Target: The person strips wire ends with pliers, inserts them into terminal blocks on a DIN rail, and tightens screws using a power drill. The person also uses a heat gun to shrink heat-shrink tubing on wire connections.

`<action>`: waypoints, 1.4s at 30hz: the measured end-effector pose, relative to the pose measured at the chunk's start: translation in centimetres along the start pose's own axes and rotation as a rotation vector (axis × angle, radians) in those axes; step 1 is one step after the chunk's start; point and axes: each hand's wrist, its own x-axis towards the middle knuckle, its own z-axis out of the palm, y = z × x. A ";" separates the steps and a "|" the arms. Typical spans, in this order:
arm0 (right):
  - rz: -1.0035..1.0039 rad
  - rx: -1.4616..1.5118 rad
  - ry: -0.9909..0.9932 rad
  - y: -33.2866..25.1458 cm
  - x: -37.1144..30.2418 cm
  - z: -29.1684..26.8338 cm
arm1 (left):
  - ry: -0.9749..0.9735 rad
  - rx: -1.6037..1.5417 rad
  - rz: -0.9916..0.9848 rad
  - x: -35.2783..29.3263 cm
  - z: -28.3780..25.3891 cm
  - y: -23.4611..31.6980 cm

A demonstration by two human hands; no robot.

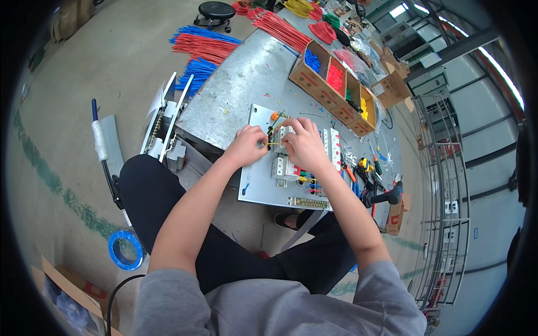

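Red and blue wires (pixel 210 51) lie bundled beyond the near end of a metal table (pixel 224 84), where a cardboard box (pixel 319 91) holds blue, red, green and yellow bits in sections. Hand tools (pixel 367 168) crowd the table's right side. In front of the seated worker, a pale panel (pixel 255 182) carries white switches (pixel 286 169), partly hidden by the right hand (pixel 305 147). The left hand (pixel 247 144) pinches a thin yellow wire (pixel 273 144) running between the two; whether the right's curled fingers grip it cannot be told.
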 end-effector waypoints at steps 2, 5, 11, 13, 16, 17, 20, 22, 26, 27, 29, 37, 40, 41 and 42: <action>0.012 0.022 0.012 -0.1 0.0 0.2 | -0.049 0.005 0.001 0.3 -0.5 -0.1; 0.050 0.016 -0.115 -1.1 1.1 0.0 | -0.079 -0.004 0.014 0.2 -1.2 -0.7; 0.076 0.023 -0.254 -0.3 1.7 1.8 | -0.095 -0.009 0.030 0.3 -1.4 -0.8; 0.087 0.041 -0.263 -0.3 1.6 2.6 | -0.099 -0.003 0.028 0.2 -1.4 -0.7; 0.108 0.052 -0.247 -0.4 1.5 3.6 | -0.093 0.019 0.035 0.1 -1.4 -0.9; 0.119 0.050 -0.255 -0.4 1.6 3.7 | -0.096 0.031 0.033 0.1 -1.4 -0.9; 0.144 0.057 -0.251 -0.3 1.7 4.2 | -0.109 0.021 0.007 0.3 -1.5 -0.6; 0.160 0.068 -0.241 -0.2 1.7 4.5 | -0.122 0.007 -0.014 0.4 -1.5 -0.4; 0.198 0.078 -0.263 -0.3 2.0 5.0 | -0.127 -0.016 -0.042 0.6 -1.4 -0.6; 0.209 0.075 -0.277 -0.4 2.0 5.0 | -0.122 -0.024 -0.048 0.7 -1.3 -0.6; 0.218 0.089 -0.344 -0.5 2.4 4.6 | -0.118 -0.009 -0.032 0.8 -1.3 -0.9; 0.225 0.128 -0.444 -0.1 2.7 4.0 | -0.084 0.025 0.021 0.4 -1.1 -0.9; 0.214 0.232 -0.353 0.5 2.3 3.8 | -0.093 0.084 0.046 0.3 -1.1 -0.8; 0.200 0.269 -0.331 0.7 2.2 3.6 | -0.080 0.090 0.057 0.1 -1.2 -0.8; 0.200 0.396 -0.302 1.1 2.0 3.1 | -0.068 0.096 0.068 -0.3 -1.2 -0.7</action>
